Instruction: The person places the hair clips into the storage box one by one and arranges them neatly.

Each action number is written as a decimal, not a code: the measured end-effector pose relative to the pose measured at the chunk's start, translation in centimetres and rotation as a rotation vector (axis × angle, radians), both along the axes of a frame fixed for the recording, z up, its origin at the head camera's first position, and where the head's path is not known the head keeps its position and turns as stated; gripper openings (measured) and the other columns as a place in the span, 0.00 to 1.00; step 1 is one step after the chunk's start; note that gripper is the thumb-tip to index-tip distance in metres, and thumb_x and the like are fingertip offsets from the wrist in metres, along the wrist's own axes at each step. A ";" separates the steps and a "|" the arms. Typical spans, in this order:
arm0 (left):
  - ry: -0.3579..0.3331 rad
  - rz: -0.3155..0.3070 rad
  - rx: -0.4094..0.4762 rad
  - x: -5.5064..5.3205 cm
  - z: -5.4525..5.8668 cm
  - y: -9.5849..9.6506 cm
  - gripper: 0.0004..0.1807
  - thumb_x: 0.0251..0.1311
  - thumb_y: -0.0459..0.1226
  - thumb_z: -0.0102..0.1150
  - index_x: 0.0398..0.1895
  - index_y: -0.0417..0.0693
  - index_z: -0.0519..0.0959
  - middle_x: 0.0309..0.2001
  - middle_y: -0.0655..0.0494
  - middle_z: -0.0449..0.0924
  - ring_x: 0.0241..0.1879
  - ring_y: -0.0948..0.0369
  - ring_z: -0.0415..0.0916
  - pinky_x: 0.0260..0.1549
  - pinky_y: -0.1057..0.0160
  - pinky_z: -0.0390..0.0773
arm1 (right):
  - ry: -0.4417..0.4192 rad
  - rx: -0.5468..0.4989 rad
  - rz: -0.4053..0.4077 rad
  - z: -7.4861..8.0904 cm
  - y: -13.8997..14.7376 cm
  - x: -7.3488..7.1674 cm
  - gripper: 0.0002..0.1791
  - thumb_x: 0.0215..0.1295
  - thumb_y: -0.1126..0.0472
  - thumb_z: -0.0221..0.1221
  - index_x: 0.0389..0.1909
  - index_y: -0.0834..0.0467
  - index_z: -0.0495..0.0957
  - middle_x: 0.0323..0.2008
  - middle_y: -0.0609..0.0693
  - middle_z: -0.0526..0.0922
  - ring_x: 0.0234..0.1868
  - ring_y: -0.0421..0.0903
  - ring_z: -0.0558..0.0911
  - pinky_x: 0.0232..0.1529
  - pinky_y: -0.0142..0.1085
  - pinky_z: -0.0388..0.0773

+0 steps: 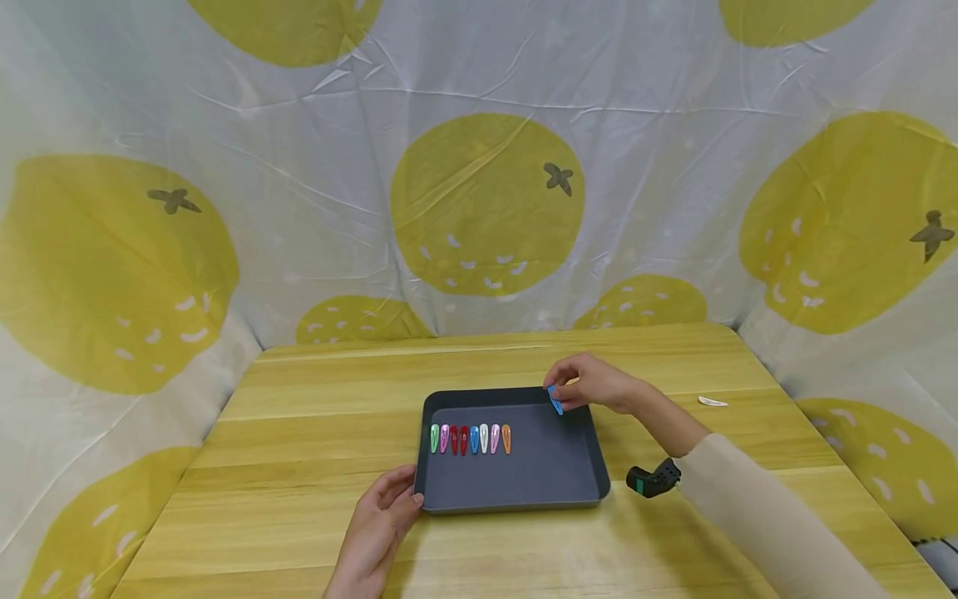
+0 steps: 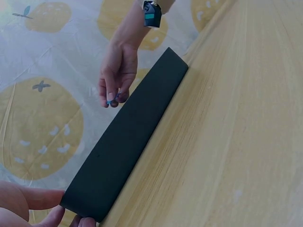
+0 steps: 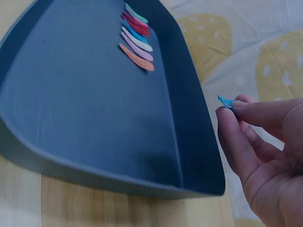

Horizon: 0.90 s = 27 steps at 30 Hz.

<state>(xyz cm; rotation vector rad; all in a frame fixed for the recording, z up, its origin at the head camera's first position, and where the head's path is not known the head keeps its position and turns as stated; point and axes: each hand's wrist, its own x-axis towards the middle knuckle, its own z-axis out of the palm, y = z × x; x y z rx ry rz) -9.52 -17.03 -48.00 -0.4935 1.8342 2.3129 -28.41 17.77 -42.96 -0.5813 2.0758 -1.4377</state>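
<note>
A row of several hair clips lies side by side in the left part of a dark grey baking tray (image 1: pixel 516 482), ending on the right with an orange hair clip (image 1: pixel 506 439). My right hand (image 1: pixel 591 383) pinches a blue hair clip (image 1: pixel 555 400) between thumb and fingers above the tray's far right corner. In the right wrist view that blue clip (image 3: pixel 226 101) shows only partly past the fingertips. My left hand (image 1: pixel 382 520) holds the tray's near left corner, thumb at the rim; the left wrist view shows its fingers (image 2: pixel 42 198) against the outer wall.
A white hair clip (image 1: pixel 713 402) lies on the wooden table (image 1: pixel 314 433) to the right, beyond the right forearm. A black device with a green patch (image 1: pixel 654 479) appears by the right wrist. A lemon-print cloth (image 1: pixel 486 208) hangs behind the table.
</note>
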 end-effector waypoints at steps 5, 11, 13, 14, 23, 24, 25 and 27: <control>0.001 0.003 -0.002 0.1 0.2 0.1 0.31 0.67 0.22 0.57 0.73 0.30 0.62 0.71 0.30 0.61 0.70 0.42 0.62 0.64 0.53 0.74 | -0.087 -0.043 -0.022 -0.5 -1.1 0.0 0.12 0.74 0.71 0.59 0.53 0.73 0.77 0.40 0.58 0.79 0.39 0.50 0.85 0.49 0.48 0.86; 0.003 0.002 -0.007 0.2 0.2 0.2 0.32 0.68 0.22 0.57 0.73 0.30 0.62 0.71 0.29 0.61 0.71 0.42 0.62 0.65 0.51 0.73 | -0.145 -0.067 -0.036 -1.1 -2.4 0.1 0.13 0.73 0.71 0.60 0.55 0.73 0.77 0.38 0.57 0.82 0.38 0.49 0.85 0.46 0.44 0.87; 0.001 0.006 -0.006 0.1 0.2 0.1 0.32 0.68 0.22 0.57 0.74 0.30 0.62 0.71 0.29 0.61 0.71 0.41 0.61 0.65 0.51 0.73 | -0.146 -0.062 -0.034 -1.3 -2.8 0.1 0.13 0.73 0.70 0.61 0.54 0.73 0.77 0.38 0.57 0.83 0.37 0.49 0.86 0.45 0.45 0.87; 0.001 0.004 -0.006 0.1 0.2 0.1 0.32 0.68 0.22 0.57 0.74 0.30 0.61 0.71 0.29 0.61 0.71 0.41 0.61 0.65 0.51 0.73 | -0.141 -0.057 -0.032 -1.4 -3.0 0.1 0.13 0.73 0.70 0.61 0.54 0.73 0.78 0.38 0.57 0.83 0.37 0.49 0.86 0.45 0.46 0.87; 0.016 -0.003 -0.009 0.2 0.1 0.1 0.32 0.68 0.23 0.56 0.74 0.29 0.61 0.71 0.29 0.61 0.71 0.42 0.62 0.64 0.52 0.74 | -0.106 0.042 0.005 -2.6 -4.7 0.4 0.04 0.69 0.72 0.63 0.41 0.69 0.80 0.31 0.56 0.84 0.31 0.49 0.84 0.36 0.44 0.88; 0.018 -0.004 -0.008 0.2 0.1 0.1 0.32 0.68 0.23 0.56 0.74 0.29 0.61 0.71 0.29 0.61 0.71 0.42 0.62 0.64 0.52 0.74 | -0.107 0.051 0.005 -2.7 -4.8 0.4 0.03 0.68 0.72 0.63 0.40 0.68 0.80 0.30 0.57 0.84 0.31 0.49 0.85 0.35 0.43 0.87; 0.018 -0.006 -0.008 0.2 0.1 0.1 0.32 0.68 0.23 0.56 0.74 0.29 0.61 0.71 0.29 0.61 0.71 0.42 0.62 0.64 0.53 0.74 | -0.102 0.062 0.005 -2.8 -4.9 0.4 0.03 0.68 0.72 0.64 0.39 0.67 0.80 0.30 0.57 0.84 0.31 0.49 0.85 0.34 0.42 0.87; 0.019 -0.007 -0.008 0.2 0.1 0.1 0.32 0.68 0.23 0.56 0.74 0.29 0.61 0.71 0.29 0.61 0.71 0.42 0.62 0.65 0.52 0.73 | -0.079 0.096 0.012 -2.9 -5.2 0.5 0.03 0.67 0.71 0.65 0.38 0.66 0.80 0.29 0.56 0.85 0.31 0.49 0.85 0.33 0.41 0.87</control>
